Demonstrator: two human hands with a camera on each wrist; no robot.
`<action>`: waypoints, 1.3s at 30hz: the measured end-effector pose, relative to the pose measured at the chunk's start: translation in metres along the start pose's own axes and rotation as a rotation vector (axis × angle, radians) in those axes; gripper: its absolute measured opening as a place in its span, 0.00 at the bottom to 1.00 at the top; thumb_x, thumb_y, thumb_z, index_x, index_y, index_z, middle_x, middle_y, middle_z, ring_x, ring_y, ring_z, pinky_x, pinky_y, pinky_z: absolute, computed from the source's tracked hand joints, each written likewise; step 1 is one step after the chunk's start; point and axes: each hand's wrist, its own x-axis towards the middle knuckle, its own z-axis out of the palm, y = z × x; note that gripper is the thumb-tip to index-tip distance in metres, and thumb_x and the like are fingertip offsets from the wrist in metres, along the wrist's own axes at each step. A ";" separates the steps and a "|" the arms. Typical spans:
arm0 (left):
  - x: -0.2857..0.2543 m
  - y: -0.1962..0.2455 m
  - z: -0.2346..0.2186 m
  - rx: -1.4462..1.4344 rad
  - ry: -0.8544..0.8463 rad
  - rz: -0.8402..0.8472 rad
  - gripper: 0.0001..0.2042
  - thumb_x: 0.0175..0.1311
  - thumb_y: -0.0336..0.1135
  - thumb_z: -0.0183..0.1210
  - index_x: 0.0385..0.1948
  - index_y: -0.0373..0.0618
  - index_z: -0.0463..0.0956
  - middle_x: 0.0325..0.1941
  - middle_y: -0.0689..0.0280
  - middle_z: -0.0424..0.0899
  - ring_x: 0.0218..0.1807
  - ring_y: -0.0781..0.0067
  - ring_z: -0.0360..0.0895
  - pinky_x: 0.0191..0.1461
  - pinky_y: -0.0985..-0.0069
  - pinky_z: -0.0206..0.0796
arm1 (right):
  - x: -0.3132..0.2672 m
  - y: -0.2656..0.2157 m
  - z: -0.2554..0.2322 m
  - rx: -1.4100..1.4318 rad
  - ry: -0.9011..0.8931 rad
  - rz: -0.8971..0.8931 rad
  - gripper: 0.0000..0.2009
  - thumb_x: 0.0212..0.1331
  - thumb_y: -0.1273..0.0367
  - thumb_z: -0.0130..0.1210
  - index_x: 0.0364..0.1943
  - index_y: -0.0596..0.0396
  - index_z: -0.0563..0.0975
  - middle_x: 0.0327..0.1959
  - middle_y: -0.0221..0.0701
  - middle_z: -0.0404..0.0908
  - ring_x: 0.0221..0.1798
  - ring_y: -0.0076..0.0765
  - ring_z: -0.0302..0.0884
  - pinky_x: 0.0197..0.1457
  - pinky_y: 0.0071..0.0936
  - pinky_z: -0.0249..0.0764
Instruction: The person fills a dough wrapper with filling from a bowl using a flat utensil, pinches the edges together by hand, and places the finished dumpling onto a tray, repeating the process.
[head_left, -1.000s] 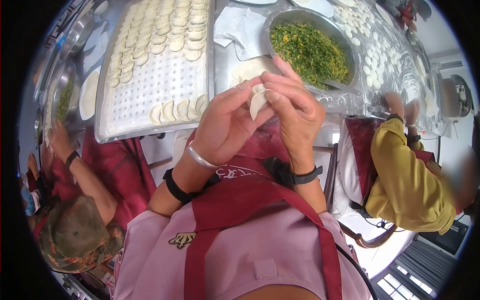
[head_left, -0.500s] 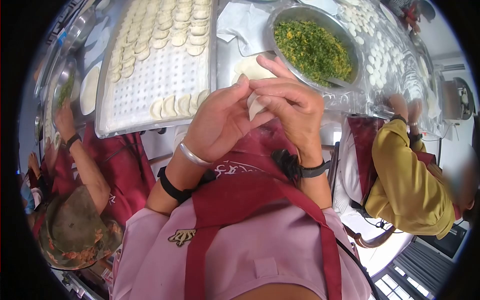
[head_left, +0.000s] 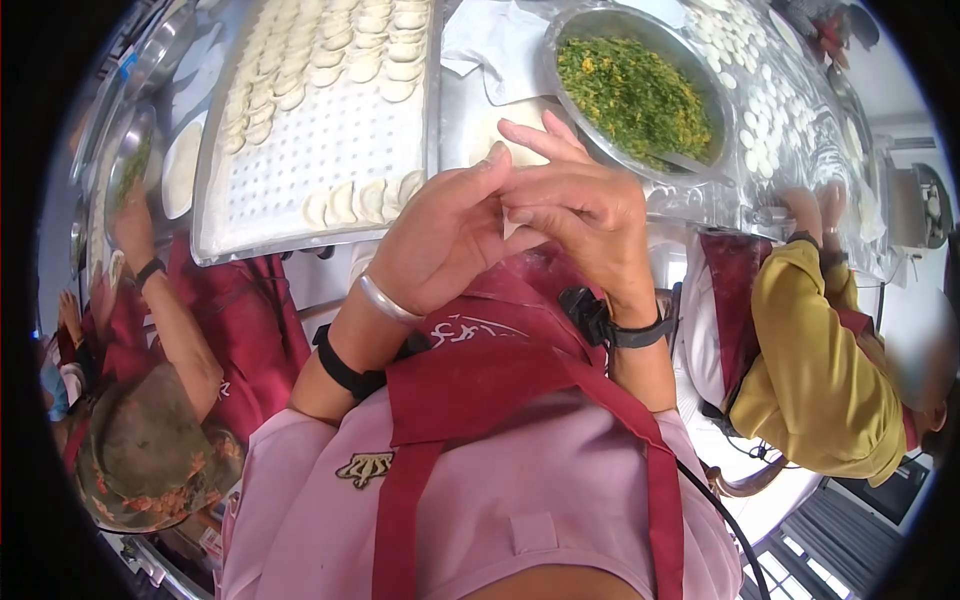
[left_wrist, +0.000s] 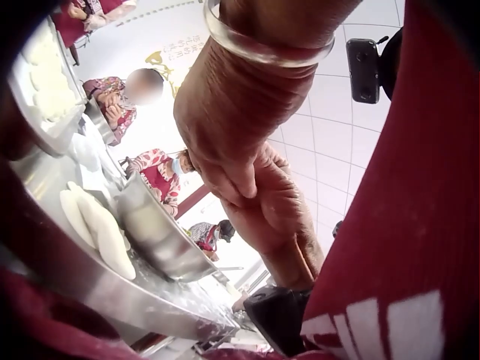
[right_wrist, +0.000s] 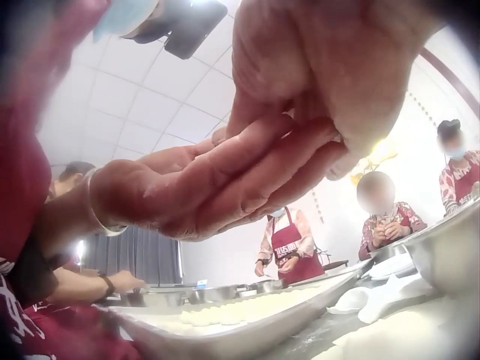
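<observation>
In the head view, my left hand (head_left: 440, 238) and right hand (head_left: 592, 212) meet in front of the apron. Between them a small pale edge of a dumpling (head_left: 507, 222) shows, pinched by the right thumb and fingers; the left fingers curl round its other side, mostly hidden. The left wrist view has the left hand (left_wrist: 240, 112) pressed against the right hand (left_wrist: 277, 202), dumpling hidden. Seen from the right wrist, the left fingers lie stacked under the right hand (right_wrist: 330, 67). Rows of dumplings (head_left: 342, 202) lie on a perforated tray (head_left: 310, 160) at left.
A steel bowl (head_left: 737, 160) of green and yellow filling stands beyond the right hand, with a spoon in it. Rolled dough (head_left: 487, 135) and white cloth (head_left: 505, 45) lie beside it. Small dough pieces (head_left: 760, 130) cover the right side. People work on both sides.
The hands stay together, shifted slightly, and the fingers have closed further over the dumpling, so less of it shows. The bowl and tray sit slightly further right in view.
</observation>
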 end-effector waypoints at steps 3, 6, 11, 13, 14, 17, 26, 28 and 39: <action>0.002 -0.001 -0.011 0.058 -0.078 0.010 0.22 0.78 0.48 0.43 0.57 0.36 0.70 0.57 0.57 0.77 0.58 0.66 0.76 0.65 0.63 0.70 | 0.001 -0.010 0.009 -0.023 0.077 0.037 0.07 0.48 0.77 0.65 0.34 0.57 0.86 0.41 0.34 0.88 0.67 0.49 0.73 0.75 0.53 0.56; -0.001 -0.002 -0.004 0.090 -0.084 0.067 0.23 0.79 0.50 0.40 0.60 0.38 0.68 0.59 0.57 0.76 0.61 0.64 0.75 0.67 0.60 0.68 | -0.003 -0.008 0.012 0.028 0.190 0.066 0.08 0.50 0.79 0.64 0.36 0.58 0.86 0.42 0.35 0.88 0.67 0.49 0.73 0.74 0.49 0.58; -0.002 -0.003 -0.013 0.174 -0.093 0.155 0.24 0.79 0.51 0.38 0.60 0.40 0.69 0.56 0.59 0.79 0.57 0.66 0.78 0.62 0.62 0.71 | 0.004 -0.017 0.029 0.194 0.415 0.178 0.09 0.52 0.81 0.62 0.37 0.61 0.86 0.44 0.38 0.87 0.67 0.49 0.73 0.74 0.47 0.60; -0.005 0.000 -0.016 0.266 -0.094 0.207 0.24 0.79 0.52 0.38 0.60 0.39 0.69 0.55 0.59 0.79 0.55 0.66 0.79 0.60 0.63 0.72 | 0.007 -0.017 0.035 0.195 0.418 0.191 0.08 0.53 0.82 0.60 0.37 0.62 0.85 0.45 0.40 0.87 0.67 0.50 0.72 0.74 0.50 0.59; -0.007 0.001 -0.012 0.283 -0.048 0.220 0.24 0.79 0.50 0.40 0.57 0.37 0.70 0.53 0.59 0.80 0.53 0.67 0.80 0.58 0.65 0.73 | 0.009 -0.015 0.036 0.159 0.409 0.165 0.08 0.54 0.81 0.61 0.37 0.62 0.85 0.44 0.40 0.87 0.66 0.50 0.74 0.74 0.49 0.60; -0.012 0.000 0.000 0.304 0.059 0.257 0.23 0.78 0.48 0.43 0.51 0.34 0.73 0.48 0.60 0.81 0.48 0.71 0.81 0.55 0.70 0.75 | 0.010 -0.007 0.037 0.092 0.383 0.098 0.07 0.54 0.79 0.62 0.36 0.61 0.86 0.42 0.39 0.88 0.63 0.49 0.77 0.73 0.48 0.61; -0.018 0.004 -0.003 0.322 0.071 0.256 0.22 0.78 0.48 0.43 0.52 0.34 0.73 0.48 0.60 0.81 0.49 0.71 0.81 0.54 0.70 0.75 | 0.016 -0.015 0.046 0.172 0.349 0.167 0.07 0.55 0.79 0.61 0.36 0.61 0.86 0.41 0.38 0.88 0.61 0.48 0.79 0.74 0.49 0.59; -0.019 0.005 -0.009 0.369 0.035 0.235 0.21 0.79 0.47 0.43 0.55 0.37 0.70 0.52 0.61 0.80 0.52 0.69 0.80 0.55 0.66 0.76 | 0.016 -0.012 0.043 0.141 0.295 0.140 0.06 0.55 0.79 0.60 0.36 0.61 0.86 0.41 0.38 0.88 0.61 0.48 0.79 0.74 0.49 0.60; -0.020 0.003 -0.018 0.645 0.075 0.245 0.22 0.79 0.49 0.42 0.42 0.34 0.73 0.36 0.62 0.76 0.39 0.72 0.79 0.46 0.70 0.79 | 0.015 -0.012 0.043 0.085 0.216 0.168 0.08 0.54 0.78 0.60 0.38 0.64 0.85 0.41 0.41 0.87 0.59 0.47 0.81 0.73 0.49 0.63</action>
